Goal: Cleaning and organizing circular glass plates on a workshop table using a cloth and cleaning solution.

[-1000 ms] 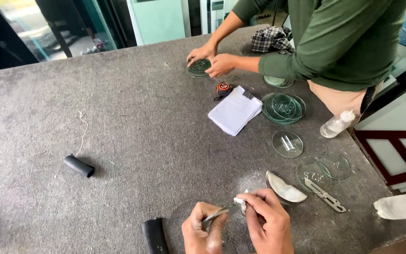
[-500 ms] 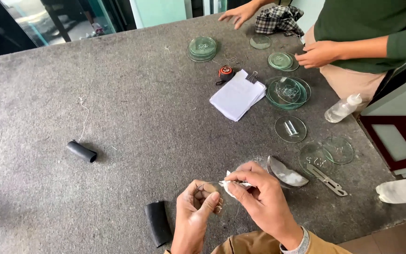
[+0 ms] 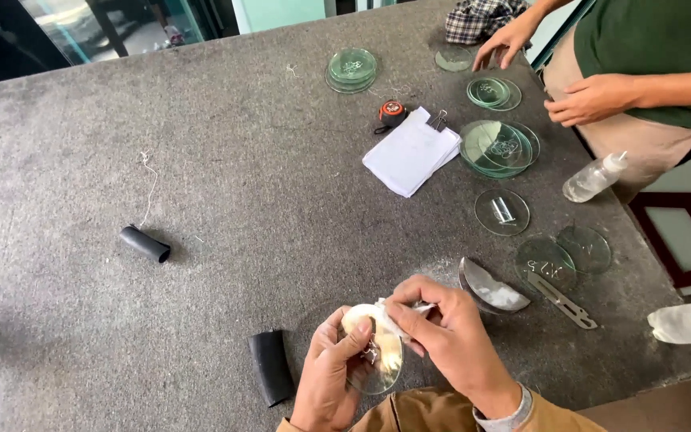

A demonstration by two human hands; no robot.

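Grey stone table (image 3: 201, 160) fills nearly the whole view, with dark glass doors seen beyond its far edge. At the right edge a second person in a green top (image 3: 657, 48) is seen, one hand resting by a checked cloth (image 3: 481, 18) and the other held near the waist.

White papers (image 3: 411, 150) held by a clip are laid near the middle, with a small orange tape measure (image 3: 392, 112) just beyond them. Stacks of round glass dishes (image 3: 499, 148) are spread along the right side, a further stack (image 3: 352, 68) being set toward the far edge. A plastic squeeze bottle (image 3: 593, 178) is laid at the right edge. Nearer, a metal scoop with white powder (image 3: 491, 288) is placed beside flat tweezers (image 3: 561, 300). Two black rubber tubes are seen, one (image 3: 144, 243) at the left and one (image 3: 270, 366) beside the left hand.

At the near edge, a glass disc (image 3: 381, 364) is held up off the table between both hands. The left hand (image 3: 331, 380) is curled about its lower rim, fingers closed on it. The right hand (image 3: 449, 344) is pinched on a white wad (image 3: 377, 316), which is pressed against the top of the disc.
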